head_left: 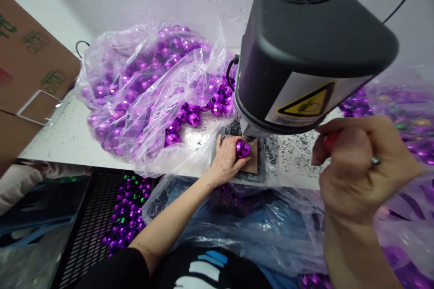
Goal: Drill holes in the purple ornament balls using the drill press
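A shiny purple disco ball bauble is gripped by the fingers of my left hand. It sits over a brown board on the machine's base, directly under the tip of a black bench drill press. Whether the tip touches the ball I cannot tell. My right hand is wrapped round a lever with a red knob at the machine's right side. Dark specks dot my left wrist and forearm.
A clear plastic bag of purple balls covers the worktop's left part. Dark shavings lie right of the base. A cardboard box stands far left, above a black crate with purple and green balls. More bagged balls lie right.
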Available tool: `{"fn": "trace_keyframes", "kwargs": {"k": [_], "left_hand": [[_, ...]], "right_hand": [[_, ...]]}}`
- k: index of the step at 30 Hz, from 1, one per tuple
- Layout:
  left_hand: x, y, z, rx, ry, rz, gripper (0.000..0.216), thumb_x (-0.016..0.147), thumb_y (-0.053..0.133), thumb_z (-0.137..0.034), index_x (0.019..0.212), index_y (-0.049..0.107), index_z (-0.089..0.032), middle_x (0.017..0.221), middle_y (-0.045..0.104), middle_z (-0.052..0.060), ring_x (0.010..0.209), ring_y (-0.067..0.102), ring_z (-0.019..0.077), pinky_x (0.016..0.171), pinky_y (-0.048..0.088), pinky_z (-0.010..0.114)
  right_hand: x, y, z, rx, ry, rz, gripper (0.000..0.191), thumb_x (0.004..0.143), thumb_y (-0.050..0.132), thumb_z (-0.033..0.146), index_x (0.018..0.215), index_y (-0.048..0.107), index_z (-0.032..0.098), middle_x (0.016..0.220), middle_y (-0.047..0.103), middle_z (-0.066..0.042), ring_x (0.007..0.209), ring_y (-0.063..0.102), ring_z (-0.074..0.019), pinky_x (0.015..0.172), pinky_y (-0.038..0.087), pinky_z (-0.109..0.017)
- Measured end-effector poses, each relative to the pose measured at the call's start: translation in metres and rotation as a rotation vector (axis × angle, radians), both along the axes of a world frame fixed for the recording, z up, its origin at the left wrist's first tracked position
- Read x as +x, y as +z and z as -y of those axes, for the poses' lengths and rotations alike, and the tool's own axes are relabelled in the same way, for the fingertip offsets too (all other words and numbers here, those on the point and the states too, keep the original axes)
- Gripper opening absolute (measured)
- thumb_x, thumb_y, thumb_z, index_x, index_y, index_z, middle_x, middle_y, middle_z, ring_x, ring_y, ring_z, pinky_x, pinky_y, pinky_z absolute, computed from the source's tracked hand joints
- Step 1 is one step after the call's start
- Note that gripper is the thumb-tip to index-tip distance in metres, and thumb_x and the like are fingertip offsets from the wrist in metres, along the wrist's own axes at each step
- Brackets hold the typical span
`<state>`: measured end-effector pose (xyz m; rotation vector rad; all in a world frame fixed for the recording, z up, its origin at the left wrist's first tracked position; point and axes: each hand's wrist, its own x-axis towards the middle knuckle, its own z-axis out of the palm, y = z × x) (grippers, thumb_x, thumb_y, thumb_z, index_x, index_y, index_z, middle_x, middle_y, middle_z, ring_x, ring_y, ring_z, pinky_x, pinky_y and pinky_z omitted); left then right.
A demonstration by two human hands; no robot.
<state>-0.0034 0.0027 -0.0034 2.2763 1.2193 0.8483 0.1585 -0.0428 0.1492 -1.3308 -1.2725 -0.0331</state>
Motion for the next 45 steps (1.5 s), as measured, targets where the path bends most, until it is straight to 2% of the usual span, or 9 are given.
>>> {"fn": "trace_keyframes", "kwargs": {"k": [2, 7, 15, 20, 24, 33, 39, 45], "left_hand": [[0.0, 0.0, 0.0, -0.001, 0.0, 0.003, 0.041, 0.091, 0.061, -0.035, 0.125, 0.044, -0.019, 0.117, 0.061, 0.01, 0.115, 0.056, 0.026, 0.12, 0.02, 0.056], [0.0, -0.001, -0.001, 0.008, -0.01, -0.001, 0.041, 0.092, 0.061, -0.036, 0.125, 0.044, -0.019, 0.116, 0.061, 0.01, 0.114, 0.055, 0.0262, 0.119, 0.022, 0.055], [0.0, -0.001, 0.0, 0.027, -0.015, -0.014, 0.04, 0.093, 0.059, -0.036, 0.125, 0.043, -0.019, 0.115, 0.06, 0.01, 0.113, 0.055, 0.0267, 0.117, 0.026, 0.054], [0.0, 0.0, 0.0, 0.024, -0.006, -0.002, 0.039, 0.093, 0.059, -0.038, 0.124, 0.044, -0.019, 0.114, 0.059, 0.01, 0.113, 0.055, 0.0276, 0.115, 0.029, 0.054], [0.001, -0.001, 0.0, 0.02, 0.0, 0.0, 0.04, 0.093, 0.06, -0.037, 0.125, 0.044, -0.019, 0.114, 0.06, 0.01, 0.113, 0.055, 0.0277, 0.115, 0.029, 0.054], [0.0, 0.0, 0.0, 0.01, -0.013, 0.004, 0.039, 0.093, 0.059, -0.037, 0.125, 0.044, -0.019, 0.115, 0.06, 0.01, 0.115, 0.054, 0.0269, 0.116, 0.027, 0.053], [0.0, 0.002, 0.0, -0.006, -0.002, 0.008, 0.04, 0.093, 0.06, -0.038, 0.124, 0.044, -0.02, 0.115, 0.058, 0.01, 0.115, 0.054, 0.0278, 0.112, 0.032, 0.052], [0.0, 0.0, 0.0, -0.004, -0.014, 0.013, 0.039, 0.093, 0.06, -0.037, 0.124, 0.044, -0.019, 0.117, 0.059, 0.011, 0.115, 0.054, 0.0276, 0.114, 0.031, 0.052]], "right_hand": [[-0.001, -0.009, 0.006, 0.01, -0.014, -0.027, 0.03, 0.091, 0.05, 0.04, 0.079, 0.063, 0.016, 0.058, 0.045, 0.003, 0.048, 0.044, -0.0048, 0.046, 0.025, -0.024], [0.0, -0.029, 0.006, 0.094, 0.019, -0.038, 0.024, 0.09, 0.052, 0.037, 0.086, 0.067, 0.018, 0.062, 0.05, 0.002, 0.049, 0.048, -0.0065, 0.048, 0.032, -0.026], [0.002, -0.056, 0.0, 0.244, 0.033, -0.049, 0.019, 0.084, 0.056, 0.031, 0.094, 0.069, 0.022, 0.057, 0.047, 0.001, 0.056, 0.057, -0.0139, 0.052, 0.04, -0.028], [-0.003, -0.057, -0.008, 0.333, 0.089, -0.05, 0.018, 0.084, 0.053, 0.027, 0.088, 0.068, 0.017, 0.052, 0.044, 0.002, 0.046, 0.046, -0.0092, 0.045, 0.032, -0.024], [-0.011, -0.058, -0.011, 0.393, 0.098, -0.072, 0.019, 0.086, 0.048, 0.023, 0.091, 0.065, 0.017, 0.054, 0.041, 0.003, 0.046, 0.044, -0.0077, 0.043, 0.028, -0.023], [-0.012, -0.067, -0.014, 0.428, 0.124, -0.087, 0.023, 0.089, 0.042, 0.02, 0.099, 0.063, 0.02, 0.057, 0.041, 0.003, 0.048, 0.042, -0.0054, 0.045, 0.031, -0.022], [-0.013, -0.068, -0.013, 0.414, 0.124, -0.106, 0.023, 0.089, 0.041, 0.02, 0.096, 0.062, 0.02, 0.057, 0.04, 0.003, 0.049, 0.042, -0.0067, 0.044, 0.031, -0.022], [-0.015, -0.071, -0.013, 0.407, 0.122, -0.127, 0.019, 0.087, 0.044, 0.022, 0.094, 0.061, 0.02, 0.059, 0.036, 0.003, 0.051, 0.044, -0.0067, 0.046, 0.034, -0.023]]}}
